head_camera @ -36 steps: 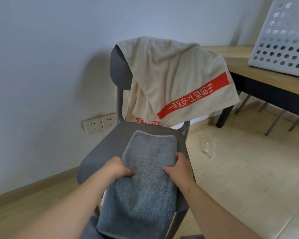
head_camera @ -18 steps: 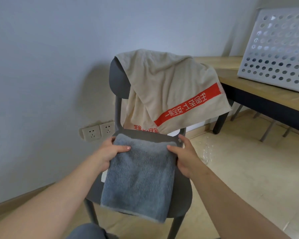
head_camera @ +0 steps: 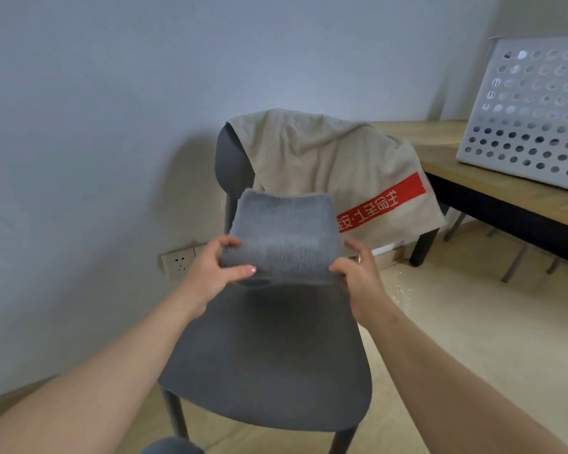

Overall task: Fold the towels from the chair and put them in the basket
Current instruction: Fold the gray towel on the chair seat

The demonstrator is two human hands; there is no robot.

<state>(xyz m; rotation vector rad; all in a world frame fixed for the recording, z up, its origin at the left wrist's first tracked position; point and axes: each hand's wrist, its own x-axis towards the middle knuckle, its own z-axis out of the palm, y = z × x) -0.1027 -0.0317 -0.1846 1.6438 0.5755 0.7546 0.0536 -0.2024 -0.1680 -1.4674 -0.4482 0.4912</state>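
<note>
A folded grey towel (head_camera: 282, 231) is held in the air above the seat of the dark grey chair (head_camera: 269, 348). My left hand (head_camera: 215, 270) grips its near left corner and my right hand (head_camera: 358, 273) grips its near right corner. A beige towel with a red printed band (head_camera: 328, 165) hangs over the chair's backrest. The white perforated basket (head_camera: 532, 119) stands on the wooden table (head_camera: 492, 188) at the right.
The chair stands against a pale wall with a double wall socket (head_camera: 181, 260) low on it. The table's dark legs (head_camera: 422, 247) stand right of the chair. Beige tiled floor (head_camera: 473, 339) lies to the right.
The grey towel lay flat on the seat, hanging over its front edge. Both hands have folded it and lifted it off the seat, and the view has tilted down.
</note>
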